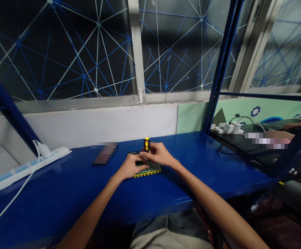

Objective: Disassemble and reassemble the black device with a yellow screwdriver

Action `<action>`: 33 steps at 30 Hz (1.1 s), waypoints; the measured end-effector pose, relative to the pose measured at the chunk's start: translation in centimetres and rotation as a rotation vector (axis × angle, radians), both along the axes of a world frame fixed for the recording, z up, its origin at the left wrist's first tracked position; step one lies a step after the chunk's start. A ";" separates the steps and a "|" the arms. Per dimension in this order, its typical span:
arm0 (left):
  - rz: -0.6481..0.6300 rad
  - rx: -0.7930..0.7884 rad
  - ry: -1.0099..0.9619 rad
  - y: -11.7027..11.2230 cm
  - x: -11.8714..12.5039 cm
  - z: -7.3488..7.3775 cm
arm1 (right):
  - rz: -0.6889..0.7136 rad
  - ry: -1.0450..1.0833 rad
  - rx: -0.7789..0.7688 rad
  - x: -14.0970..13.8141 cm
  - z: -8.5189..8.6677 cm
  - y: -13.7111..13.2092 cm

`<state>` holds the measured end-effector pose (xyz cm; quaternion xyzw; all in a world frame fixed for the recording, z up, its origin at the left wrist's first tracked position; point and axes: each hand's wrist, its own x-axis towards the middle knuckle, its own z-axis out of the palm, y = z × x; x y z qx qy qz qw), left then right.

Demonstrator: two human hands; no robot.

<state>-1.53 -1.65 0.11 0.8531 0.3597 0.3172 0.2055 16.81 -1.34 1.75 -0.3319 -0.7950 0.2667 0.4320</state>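
Note:
A green circuit board (153,169) with a yellow toothed strip along its near edge lies on the blue table (88,193). My right hand (160,154) is closed round a black and yellow screwdriver (147,144), which stands upright over the board. The screwdriver's tip is hidden by my fingers. From the left side, my left hand (131,167) grips the board, its thumb stretched across the top and its fingers close to the screwdriver's shaft. Behind my left hand, a dark edge of the board's far side shows.
A phone-like dark slab (105,154), partly blurred, lies left of the board. Farther left is a white power strip (28,167) with a plug and cable. Blue frame posts (219,69) rise at both sides. On the right, another person's hand (280,136) is over a black table.

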 end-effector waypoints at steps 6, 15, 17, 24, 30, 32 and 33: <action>0.026 -0.026 -0.016 -0.2 0.1 0.4 | -0.015 0.054 0.020 0.0 0.2 -0.1; -0.033 -0.037 0.030 0.0 0.0 0.2 | -0.052 0.086 -0.001 0.2 0.4 -0.1; 0.011 -0.036 0.018 0.1 0.1 0.3 | -0.066 0.117 -0.015 0.2 0.4 0.0; 0.069 0.049 0.021 -0.3 0.3 0.6 | -0.154 0.374 -0.026 1.6 1.5 1.1; -0.019 0.084 0.027 0.1 3.0 1.2 | -0.417 0.627 0.095 4.2 2.4 2.7; -0.053 0.112 0.041 0.6 4.7 1.3 | -0.500 0.665 0.129 4.8 2.2 3.1; -0.067 0.126 0.057 0.9 5.6 1.3 | -0.529 0.680 0.139 5.1 2.1 3.3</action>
